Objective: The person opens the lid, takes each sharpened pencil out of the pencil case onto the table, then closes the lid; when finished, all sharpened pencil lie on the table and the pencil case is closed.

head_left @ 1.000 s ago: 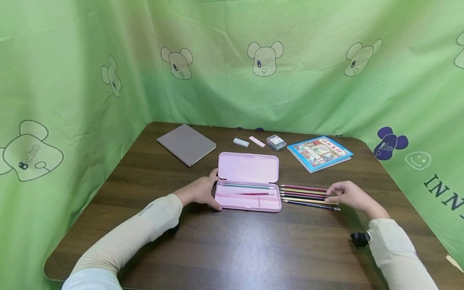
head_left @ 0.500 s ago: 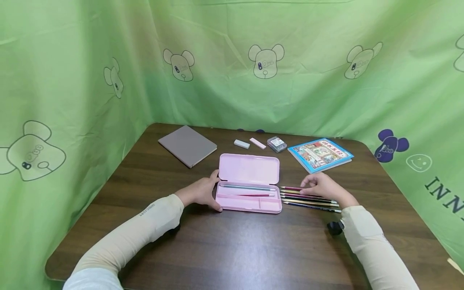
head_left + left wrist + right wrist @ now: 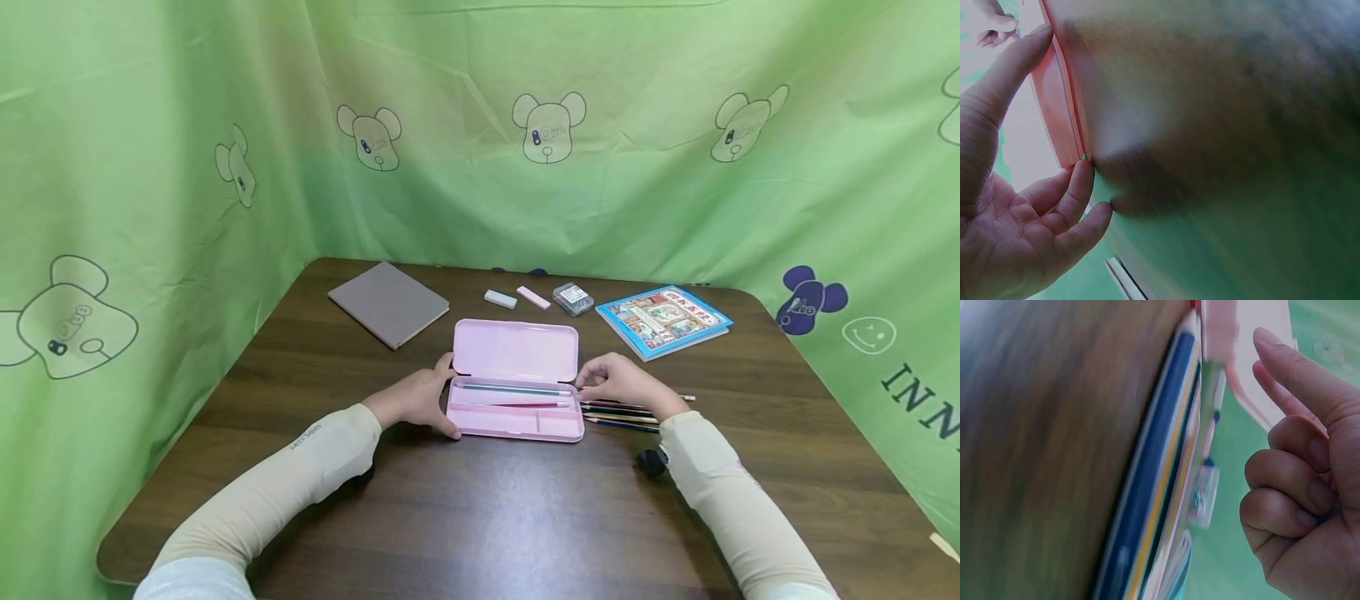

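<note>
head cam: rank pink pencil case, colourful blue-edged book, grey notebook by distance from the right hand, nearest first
1. Pink pencil case: just left of the right hand, by its fingertips.
2. Colourful book: behind the hand, slightly right.
3. Grey notebook: far left, beyond the case.

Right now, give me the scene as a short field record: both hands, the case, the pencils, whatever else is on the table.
left hand: rests against left end of the open pink plastic pencil case
right hand: over the row of loose coloured pencils, fingers curled; grip unclear
case contents: two pencils in the tray
far side: grey notebook, two erasers, small clear box, blue picture book
surface: dark wooden table
</note>
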Motion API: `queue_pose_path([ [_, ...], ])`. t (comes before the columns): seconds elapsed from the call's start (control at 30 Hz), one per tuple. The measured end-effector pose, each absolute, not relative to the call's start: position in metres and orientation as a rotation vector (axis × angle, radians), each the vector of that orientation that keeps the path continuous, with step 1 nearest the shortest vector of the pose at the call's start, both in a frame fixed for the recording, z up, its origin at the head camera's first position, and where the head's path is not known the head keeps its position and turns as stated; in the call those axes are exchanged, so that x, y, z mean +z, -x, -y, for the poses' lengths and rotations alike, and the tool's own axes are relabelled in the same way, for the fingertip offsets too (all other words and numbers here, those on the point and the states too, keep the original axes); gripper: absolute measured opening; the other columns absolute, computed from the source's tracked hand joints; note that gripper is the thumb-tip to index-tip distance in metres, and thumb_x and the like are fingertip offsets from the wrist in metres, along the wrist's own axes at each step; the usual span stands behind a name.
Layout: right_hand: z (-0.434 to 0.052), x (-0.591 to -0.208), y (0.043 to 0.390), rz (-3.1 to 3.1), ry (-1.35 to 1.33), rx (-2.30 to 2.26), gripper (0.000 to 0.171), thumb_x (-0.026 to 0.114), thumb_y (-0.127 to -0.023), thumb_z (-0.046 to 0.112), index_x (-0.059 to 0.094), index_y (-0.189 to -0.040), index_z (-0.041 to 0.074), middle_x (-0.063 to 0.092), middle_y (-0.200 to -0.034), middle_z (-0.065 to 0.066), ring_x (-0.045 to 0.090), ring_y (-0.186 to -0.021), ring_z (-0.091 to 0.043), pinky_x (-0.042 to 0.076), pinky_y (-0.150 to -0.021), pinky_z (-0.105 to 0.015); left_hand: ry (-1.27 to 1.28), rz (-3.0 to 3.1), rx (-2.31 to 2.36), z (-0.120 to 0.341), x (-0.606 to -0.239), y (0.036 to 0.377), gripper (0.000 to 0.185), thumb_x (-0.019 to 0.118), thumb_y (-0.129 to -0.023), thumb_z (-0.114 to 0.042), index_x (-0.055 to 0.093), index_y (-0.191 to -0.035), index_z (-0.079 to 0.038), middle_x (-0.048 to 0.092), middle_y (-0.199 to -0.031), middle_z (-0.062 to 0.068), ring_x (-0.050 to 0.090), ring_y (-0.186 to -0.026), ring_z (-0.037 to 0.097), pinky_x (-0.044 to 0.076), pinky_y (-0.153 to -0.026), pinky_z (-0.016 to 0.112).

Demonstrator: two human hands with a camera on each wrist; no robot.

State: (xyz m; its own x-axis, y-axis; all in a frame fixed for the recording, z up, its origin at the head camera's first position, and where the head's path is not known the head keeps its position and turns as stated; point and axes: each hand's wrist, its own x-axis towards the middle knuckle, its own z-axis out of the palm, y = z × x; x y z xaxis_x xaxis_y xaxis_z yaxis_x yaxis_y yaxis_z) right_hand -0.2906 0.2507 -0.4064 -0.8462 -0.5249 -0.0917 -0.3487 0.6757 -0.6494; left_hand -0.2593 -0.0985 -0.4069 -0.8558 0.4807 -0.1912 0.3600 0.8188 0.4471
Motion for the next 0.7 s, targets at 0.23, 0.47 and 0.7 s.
queue_pose_path([
  [0.23, -0.230, -0.408, 0.292, -2.520, 0.769, -0.853, 0.012, 0.075, -0.076, 0.019, 0.071, -0.083, 0.010, 0.054, -0.059, 0.005, 0.043, -0.055, -0.009, 0.037, -0.052, -0.021, -0.639, -2.709, 0.577, 0.098, -0.406, 0.258, 0.119, 0.085, -0.058, -0.043, 0.013, -0.144, -0.004, 0.053, -0.131, 0.013, 0.052, -0.117, 0.026, 0.039, -0.100, 0.038],
  [0.47, -0.224, -0.412, 0.295, -2.526, 0.818, -0.732, 0.005, 0.074, -0.077, 0.015, 0.071, -0.078, 0.011, 0.053, -0.060, 0.005, 0.045, -0.056, -0.009, 0.038, -0.054, -0.021, -0.633, -2.711, 0.597, 0.099, -0.408, 0.260, 0.120, 0.086, -0.056, -0.044, 0.013, -0.143, -0.005, 0.049, -0.136, 0.010, 0.051, -0.118, 0.025, 0.039, -0.100, 0.038],
  [0.7, -0.221, -0.413, 0.294, -2.528, 0.855, -0.692, 0.005, 0.071, -0.080, 0.013, 0.070, -0.075, 0.012, 0.045, -0.054, 0.007, 0.041, -0.052, -0.007, 0.036, -0.053, -0.021, -0.642, -2.711, 0.595, 0.099, -0.409, 0.260, 0.120, 0.086, -0.056, -0.044, 0.013, -0.143, -0.005, 0.049, -0.137, 0.009, 0.051, -0.119, 0.024, 0.039, -0.101, 0.037],
])
